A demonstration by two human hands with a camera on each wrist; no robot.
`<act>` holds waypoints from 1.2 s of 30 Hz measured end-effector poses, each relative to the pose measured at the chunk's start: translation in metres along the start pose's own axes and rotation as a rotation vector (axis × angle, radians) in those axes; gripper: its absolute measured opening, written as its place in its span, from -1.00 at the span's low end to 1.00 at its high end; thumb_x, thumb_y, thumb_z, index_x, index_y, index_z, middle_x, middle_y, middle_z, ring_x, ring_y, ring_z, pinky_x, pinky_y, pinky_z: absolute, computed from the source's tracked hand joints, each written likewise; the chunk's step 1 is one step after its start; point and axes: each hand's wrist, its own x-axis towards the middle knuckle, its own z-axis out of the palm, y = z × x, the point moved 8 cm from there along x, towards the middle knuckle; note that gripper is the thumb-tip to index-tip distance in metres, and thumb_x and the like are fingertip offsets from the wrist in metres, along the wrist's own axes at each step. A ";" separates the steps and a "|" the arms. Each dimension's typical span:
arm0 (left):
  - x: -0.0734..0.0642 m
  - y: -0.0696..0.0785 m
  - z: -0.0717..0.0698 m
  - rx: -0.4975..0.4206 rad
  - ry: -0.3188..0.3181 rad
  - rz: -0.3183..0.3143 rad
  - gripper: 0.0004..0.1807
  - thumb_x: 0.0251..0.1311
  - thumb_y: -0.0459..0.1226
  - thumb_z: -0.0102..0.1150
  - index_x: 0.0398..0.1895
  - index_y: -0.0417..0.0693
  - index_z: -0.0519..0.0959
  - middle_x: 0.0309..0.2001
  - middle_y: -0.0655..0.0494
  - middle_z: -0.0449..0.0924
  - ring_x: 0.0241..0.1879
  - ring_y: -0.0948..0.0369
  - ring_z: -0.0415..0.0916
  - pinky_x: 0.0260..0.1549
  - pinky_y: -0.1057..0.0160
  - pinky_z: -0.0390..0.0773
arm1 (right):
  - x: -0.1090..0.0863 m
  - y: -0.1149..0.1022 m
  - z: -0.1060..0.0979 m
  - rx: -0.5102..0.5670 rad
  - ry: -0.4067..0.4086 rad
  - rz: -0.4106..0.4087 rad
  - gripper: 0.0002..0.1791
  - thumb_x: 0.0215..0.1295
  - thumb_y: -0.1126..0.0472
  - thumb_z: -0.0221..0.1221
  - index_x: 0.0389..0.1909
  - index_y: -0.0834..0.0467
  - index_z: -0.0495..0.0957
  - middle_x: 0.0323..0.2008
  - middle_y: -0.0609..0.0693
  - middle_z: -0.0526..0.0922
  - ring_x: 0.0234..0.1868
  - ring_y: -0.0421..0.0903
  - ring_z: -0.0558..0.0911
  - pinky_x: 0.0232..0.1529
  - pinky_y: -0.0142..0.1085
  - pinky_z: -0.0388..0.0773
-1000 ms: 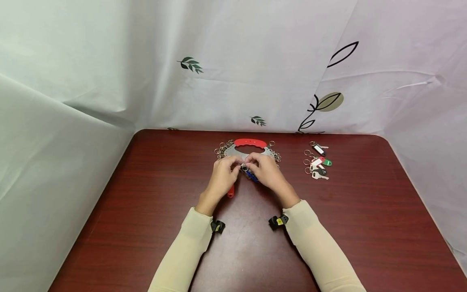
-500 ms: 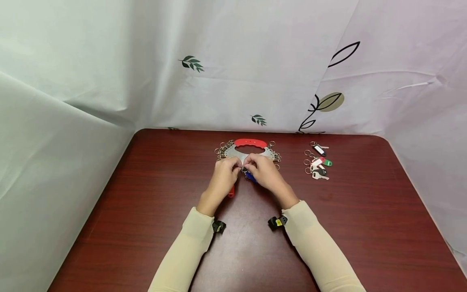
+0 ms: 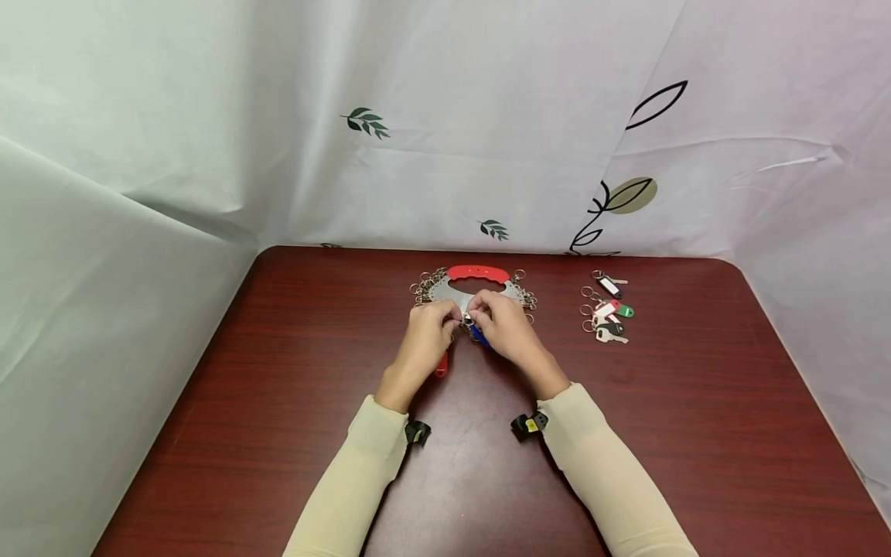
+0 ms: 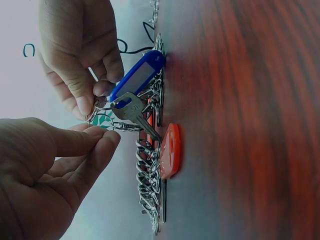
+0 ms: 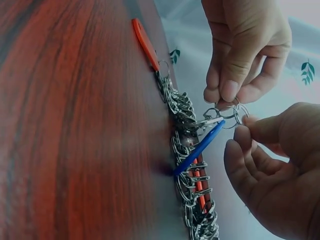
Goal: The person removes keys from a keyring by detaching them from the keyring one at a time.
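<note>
A silver plate [image 3: 455, 292] with a red grip handle [image 3: 478, 272] lies on the table, its edge lined with small metal clasps and rings. My left hand [image 3: 426, 334] pinches a small ring on a clasp [image 4: 122, 126] at the plate's near edge. Facing it, my right hand [image 3: 506, 323] pinches a key ring [image 5: 241, 116] between thumb and fingers. From this key ring hang a blue key tag [image 4: 137, 76] and a silver key [image 4: 131, 109]. The two rings meet between the fingertips; whether they are linked I cannot tell. A red tag [image 3: 442, 365] lies below my left hand.
To the right on the brown table [image 3: 696, 433] lies a group of keys with black, red and green tags [image 3: 608, 308]. White patterned cloth [image 3: 445, 155] hangs behind the table and at both sides. Each wrist wears a black strap [image 3: 530, 424].
Both hands stay in nearly the same place. Only the fingertips, the rings between them and the blue tag shift slightly.
</note>
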 end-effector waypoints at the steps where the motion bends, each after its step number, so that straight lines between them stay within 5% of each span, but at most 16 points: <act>1: 0.000 0.000 0.000 0.000 -0.001 0.000 -0.85 0.09 -0.52 0.42 -0.45 -0.14 0.66 -0.40 0.03 0.71 -0.33 0.10 0.64 -0.26 0.16 0.63 | 0.000 0.001 0.000 0.005 0.003 0.005 -0.94 0.41 0.32 0.22 -0.28 0.15 0.64 -0.38 0.03 0.69 -0.31 -0.05 0.61 -0.18 -0.16 0.55; 9: -0.001 -0.001 0.001 0.004 -0.005 -0.006 -0.85 0.09 -0.52 0.42 -0.45 -0.13 0.67 -0.39 0.04 0.71 -0.32 0.10 0.65 -0.25 0.12 0.64 | 0.001 0.008 0.003 0.027 -0.041 0.057 -0.94 0.44 0.30 0.21 -0.25 0.14 0.64 -0.37 0.02 0.69 -0.30 -0.07 0.60 -0.17 -0.20 0.54; 18: -0.001 -0.001 0.000 0.010 -0.004 -0.017 -0.88 0.10 -0.51 0.40 -0.42 -0.15 0.69 -0.38 0.03 0.72 -0.32 0.11 0.64 -0.25 0.14 0.64 | 0.001 0.006 0.005 0.002 -0.130 0.001 -0.90 0.40 0.29 0.24 -0.13 0.18 0.64 -0.29 0.04 0.76 -0.22 -0.08 0.73 -0.11 -0.17 0.67; 28: -0.001 -0.001 -0.002 0.014 0.006 -0.010 -0.87 0.11 -0.52 0.39 -0.40 -0.15 0.69 -0.34 0.00 0.75 -0.27 0.06 0.68 -0.20 0.08 0.65 | -0.003 -0.021 -0.004 -0.181 -0.049 -0.307 -0.86 0.34 0.35 0.29 -0.11 0.18 0.71 -0.14 0.06 0.75 -0.06 0.02 0.71 0.07 -0.07 0.62; 36: -0.001 -0.002 -0.001 0.030 -0.001 -0.022 -0.85 0.09 -0.52 0.40 -0.43 -0.12 0.68 -0.37 0.02 0.73 -0.28 0.07 0.67 -0.20 0.08 0.64 | -0.009 -0.032 0.001 -0.381 0.009 -0.428 -0.94 0.40 0.24 0.27 -0.20 0.12 0.69 -0.26 0.01 0.70 -0.20 0.04 0.64 -0.11 -0.10 0.61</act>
